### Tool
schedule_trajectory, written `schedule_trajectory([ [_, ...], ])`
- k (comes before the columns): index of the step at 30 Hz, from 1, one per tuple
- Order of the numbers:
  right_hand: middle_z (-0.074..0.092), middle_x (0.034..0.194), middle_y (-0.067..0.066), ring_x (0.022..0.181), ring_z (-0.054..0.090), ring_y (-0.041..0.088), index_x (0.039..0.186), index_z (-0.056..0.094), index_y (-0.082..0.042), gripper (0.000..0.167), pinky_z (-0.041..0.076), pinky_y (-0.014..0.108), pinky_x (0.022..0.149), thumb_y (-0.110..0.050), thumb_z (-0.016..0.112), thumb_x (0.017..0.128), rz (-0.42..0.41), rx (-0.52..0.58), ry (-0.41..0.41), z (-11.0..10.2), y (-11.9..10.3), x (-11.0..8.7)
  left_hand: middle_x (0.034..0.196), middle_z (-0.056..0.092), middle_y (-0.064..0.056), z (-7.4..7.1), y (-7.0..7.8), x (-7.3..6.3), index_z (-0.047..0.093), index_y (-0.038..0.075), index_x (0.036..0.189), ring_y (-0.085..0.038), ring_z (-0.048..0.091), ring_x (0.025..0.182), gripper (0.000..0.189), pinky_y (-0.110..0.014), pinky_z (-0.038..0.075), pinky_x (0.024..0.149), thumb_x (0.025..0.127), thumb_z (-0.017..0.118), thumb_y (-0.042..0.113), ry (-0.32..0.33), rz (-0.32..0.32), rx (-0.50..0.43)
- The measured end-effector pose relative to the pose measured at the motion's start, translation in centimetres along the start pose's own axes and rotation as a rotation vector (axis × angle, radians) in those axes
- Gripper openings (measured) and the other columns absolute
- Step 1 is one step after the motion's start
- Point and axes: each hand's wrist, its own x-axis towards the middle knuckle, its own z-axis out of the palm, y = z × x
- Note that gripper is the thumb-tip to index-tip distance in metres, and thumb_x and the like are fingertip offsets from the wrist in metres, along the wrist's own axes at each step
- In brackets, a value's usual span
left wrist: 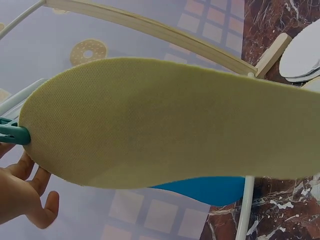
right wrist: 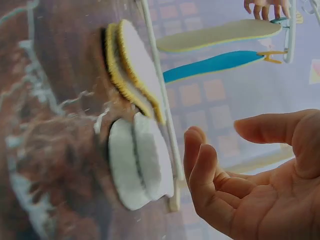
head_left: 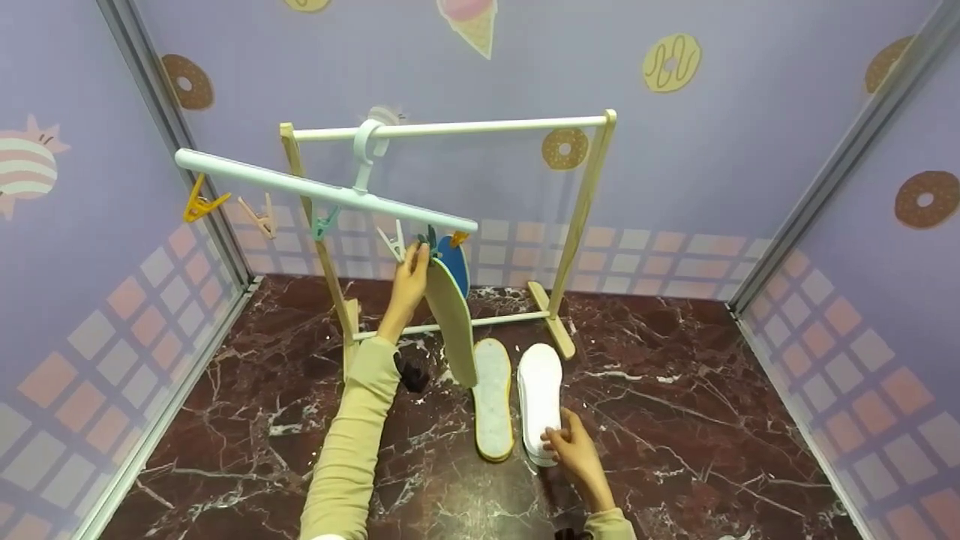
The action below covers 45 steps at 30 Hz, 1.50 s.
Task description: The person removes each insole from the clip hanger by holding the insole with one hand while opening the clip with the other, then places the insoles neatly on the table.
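At the hanger's right part, my left hand [head_left: 409, 289] pinches a dark green clothespin [left wrist: 14, 132]; its fingertips on the handles are partly hidden. That peg bites the top of a beige insole [head_left: 451, 322], which hangs down with its lower end over the floor. Behind it a blue insole [head_left: 454, 266] hangs from an orange clothespin [head_left: 459, 238]. My right hand [head_left: 579, 454] is beside the lower end of the white insoles [head_left: 540, 397], its fingers loosely bent with nothing between them in the right wrist view. Left of these lie yellow-edged grey insoles [head_left: 493, 401].
A white hanger [head_left: 330, 193] hooks over the rail of a wooden rack [head_left: 585, 210]. Orange [head_left: 201, 206], pale pink [head_left: 260, 219], teal [head_left: 324, 223] and white [head_left: 394, 241] clothespins dangle from it. Patterned walls enclose the dark red marbled floor [head_left: 660, 435].
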Motion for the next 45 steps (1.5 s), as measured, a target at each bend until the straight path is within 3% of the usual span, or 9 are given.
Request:
schedule_trajectory([
  [7, 0.06, 0.093, 0.033, 0.082, 0.061, 0.042, 0.129, 0.025, 0.013, 0.048, 0.051, 0.044, 0.062, -0.008, 0.046, 0.091, -0.103, -0.049, 0.028, 0.0, -1.9, 1.0, 0.128, 0.044, -0.028, 0.1, 0.0, 0.0, 0.032, -0.007, 0.133, -0.035, 0.041, 0.122, 0.043, -0.04, 0.028, 0.106, 0.097, 0.034, 0.018, 0.0, 0.008, 0.01],
  [10, 0.061, 0.093, 0.032, 0.082, 0.061, 0.042, 0.129, 0.027, 0.01, 0.045, 0.052, 0.043, 0.061, -0.008, 0.046, 0.091, -0.118, -0.064, 0.045, 0.0, -2.4, 1.5, 0.133, 0.039, -0.027, 0.0, -0.1, 0.1, 0.032, -0.007, 0.133, -0.035, 0.036, 0.126, 0.043, -0.039, 0.026, 0.108, 0.097, 0.034, 0.018, -0.005, 0.006, 0.012],
  [16, 0.062, 0.096, 0.029, 0.084, 0.062, 0.038, 0.129, 0.031, 0.008, 0.043, 0.053, 0.041, 0.061, -0.01, 0.046, 0.092, -0.17, -0.08, 0.054, 0.4, -3.4, 2.7, 0.117, 0.053, -0.028, 0.0, -0.3, 0.0, 0.043, -0.006, 0.125, -0.033, 0.047, 0.116, 0.036, -0.038, 0.032, 0.103, 0.097, 0.035, 0.015, 0.028, 0.045, -0.002],
  [20, 0.061, 0.1, 0.029, 0.087, 0.062, 0.038, 0.128, 0.033, 0.008, 0.042, 0.053, 0.044, 0.062, -0.011, 0.046, 0.092, -0.219, -0.087, 0.049, 0.9, -4.1, 3.5, 0.123, 0.05, -0.026, 0.0, -0.3, -0.1, 0.041, -0.005, 0.127, -0.031, 0.043, 0.121, 0.038, -0.038, 0.029, 0.106, 0.097, 0.035, 0.018, 0.034, 0.037, -0.012],
  [21, 0.061, 0.101, 0.029, 0.088, 0.062, 0.037, 0.128, 0.034, 0.008, 0.042, 0.053, 0.042, 0.062, -0.012, 0.047, 0.092, -0.227, -0.091, 0.049, 1.0, -4.3, 3.7, 0.123, 0.053, -0.021, 0.0, -1.3, 0.4, 0.043, -0.001, 0.128, -0.026, 0.045, 0.121, 0.04, -0.033, 0.031, 0.105, 0.096, 0.038, 0.024, 0.037, 0.07, -0.042],
  [26, 0.06, 0.105, 0.029, 0.093, 0.061, 0.038, 0.126, 0.037, 0.007, 0.043, 0.054, 0.032, 0.062, -0.017, 0.048, 0.092, -0.265, -0.106, 0.054, 1.8, -5.1, 4.5, 0.124, 0.052, -0.021, 0.2, -1.4, 0.5, 0.042, -0.001, 0.128, -0.024, 0.044, 0.122, 0.042, -0.031, 0.029, 0.106, 0.096, 0.039, 0.026, 0.05, 0.07, -0.052],
  [33, 0.061, 0.105, 0.027, 0.09, 0.061, 0.039, 0.124, 0.039, 0.007, 0.041, 0.053, 0.038, 0.069, -0.017, 0.048, 0.092, -0.362, -0.152, 0.065, 2.7, -6.2, 5.3, 0.123, 0.048, -0.03, 0.4, 1.5, -0.8, 0.038, -0.01, 0.126, -0.034, 0.04, 0.124, 0.038, -0.038, 0.027, 0.107, 0.097, 0.033, 0.014, 0.008, 0.032, -0.038],
  [38, 0.059, 0.11, 0.027, 0.093, 0.06, 0.039, 0.125, 0.039, 0.007, 0.041, 0.05, 0.045, 0.076, -0.015, 0.049, 0.092, -0.426, -0.149, 0.049, 3.5, -6.6, 5.8, 0.113, 0.056, -0.027, 0.4, 1.3, -0.5, 0.046, -0.005, 0.119, -0.03, 0.045, 0.12, 0.034, -0.036, 0.03, 0.103, 0.098, 0.031, 0.016, 0.0, 0.01, -0.062],
  [45, 0.053, 0.118, 0.03, 0.101, 0.055, 0.044, 0.127, 0.037, 0.006, 0.046, 0.048, 0.049, 0.081, -0.015, 0.053, 0.09, -0.434, -0.097, -0.027, 5.5, -6.6, 6.7, 0.116, 0.055, -0.024, 0.8, 0.6, -0.2, 0.046, -0.001, 0.118, -0.025, 0.044, 0.12, 0.039, -0.034, 0.03, 0.102, 0.099, 0.027, 0.026, -0.011, -0.038, -0.087],
])
